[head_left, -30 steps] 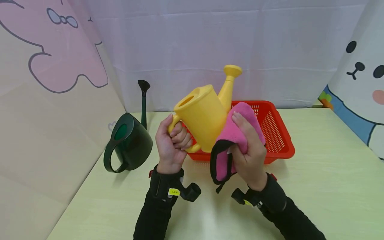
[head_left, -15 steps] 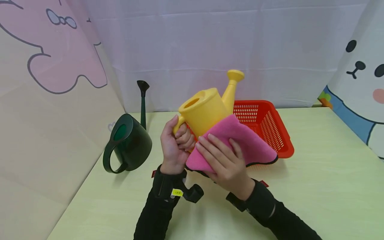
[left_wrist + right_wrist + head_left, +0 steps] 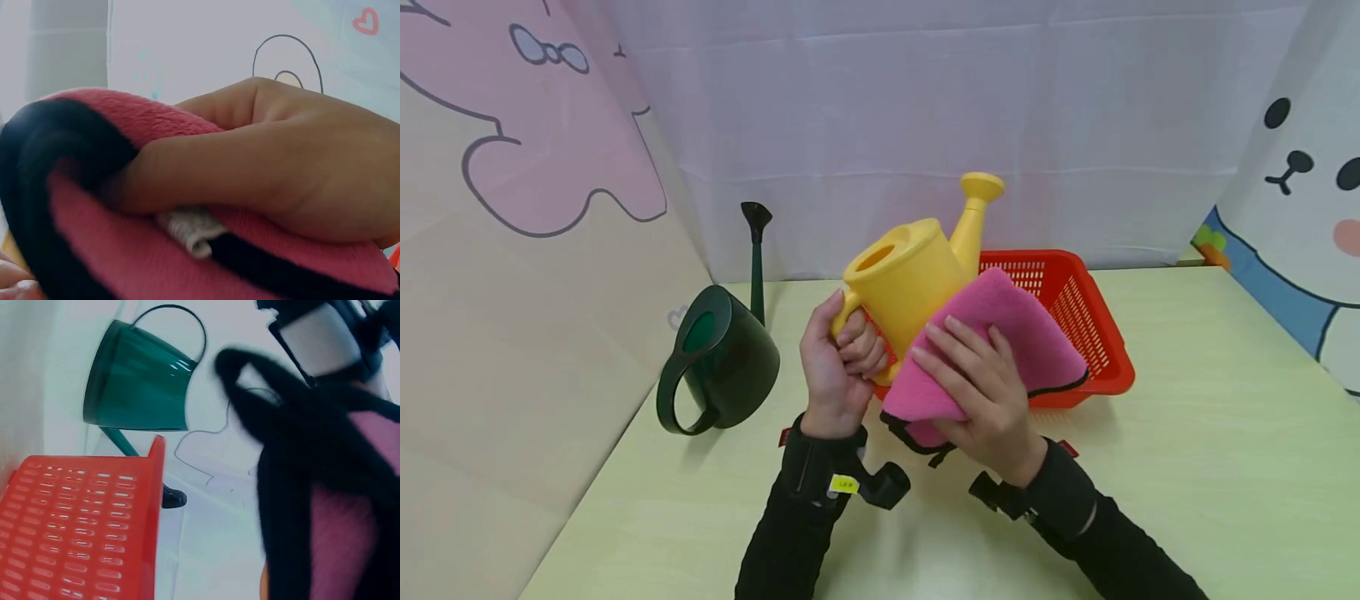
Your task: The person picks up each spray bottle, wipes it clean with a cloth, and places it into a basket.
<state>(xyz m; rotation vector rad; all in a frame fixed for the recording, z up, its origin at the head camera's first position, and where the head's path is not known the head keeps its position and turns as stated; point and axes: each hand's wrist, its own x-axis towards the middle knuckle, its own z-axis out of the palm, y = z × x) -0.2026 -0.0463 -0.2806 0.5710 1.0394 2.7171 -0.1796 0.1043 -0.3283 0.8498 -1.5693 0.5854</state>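
In the head view my left hand [image 3: 838, 367] grips the handle of a yellow watering can [image 3: 898, 275], held tilted with its spout to the upper right. My right hand [image 3: 988, 396] holds a pink cloth [image 3: 1030, 333] with black edging against the can's lower side. Its fingers lie over the cloth, and the left wrist view shows the thumb tucked into a fold beside a small white label [image 3: 190, 231]. The cloth hides the can's lower right part. In the right wrist view the cloth's black edging [image 3: 287, 425] hangs close to the camera.
A dark green watering can [image 3: 730, 358] stands at the left of the table [image 3: 1180, 467]. Behind the yellow can sits a red perforated basket [image 3: 1108, 358], partly covered by the can and cloth. A pale curtain [image 3: 880, 108] hangs along the back edge.
My right hand has turned from bunching the cloth beside the can to laying it over the can's lower side, then slid slightly up and right. The yellow can has dipped slightly.
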